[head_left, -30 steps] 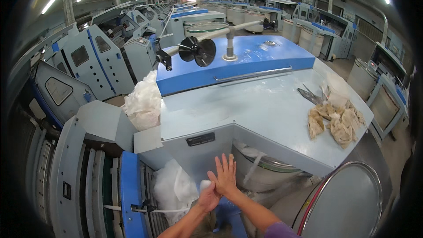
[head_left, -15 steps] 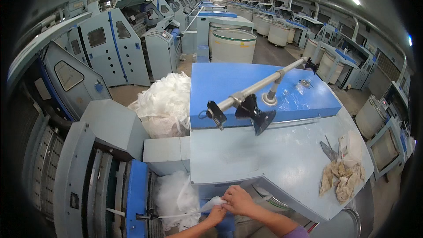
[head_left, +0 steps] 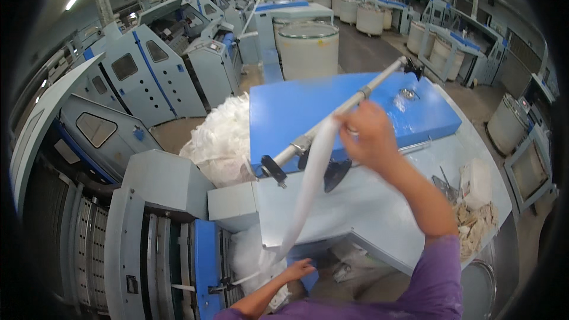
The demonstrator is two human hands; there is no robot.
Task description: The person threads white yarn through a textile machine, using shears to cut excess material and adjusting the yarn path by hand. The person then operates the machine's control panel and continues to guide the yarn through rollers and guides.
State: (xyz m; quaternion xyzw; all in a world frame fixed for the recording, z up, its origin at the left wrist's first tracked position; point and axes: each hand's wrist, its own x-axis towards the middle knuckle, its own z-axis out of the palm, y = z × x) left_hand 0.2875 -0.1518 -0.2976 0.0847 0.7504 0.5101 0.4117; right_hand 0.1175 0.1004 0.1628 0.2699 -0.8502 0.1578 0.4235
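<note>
A broad, soft white strip of fibre sliver (head_left: 314, 172) hangs from my raised right hand (head_left: 371, 136), its top end pinched between thumb and fingers. The strip drops in front of the metal pole (head_left: 349, 102) toward a loose white fibre heap (head_left: 246, 255) by the machine's blue panel (head_left: 207, 266). Lower down, my left hand (head_left: 298, 269) hovers right of the heap, fingers curled together, with nothing visible in them. A thin sliver (head_left: 246, 278) runs from the heap's side into a small dark guide on the blue panel.
Beneath the pole lies a blue machine cover (head_left: 284, 106) on a pale grey top (head_left: 367, 201). Scissors (head_left: 446, 184), a white container (head_left: 476, 184) and a crumpled cloth (head_left: 474, 231) sit at its right. A big fibre pile (head_left: 222, 136) stands behind; a round can (head_left: 308, 50) is farther off.
My hands were together low at the sliver. The right has risen up and away, drawing the strip upward; the left has separated from it and stayed low. The view has shifted slightly.
</note>
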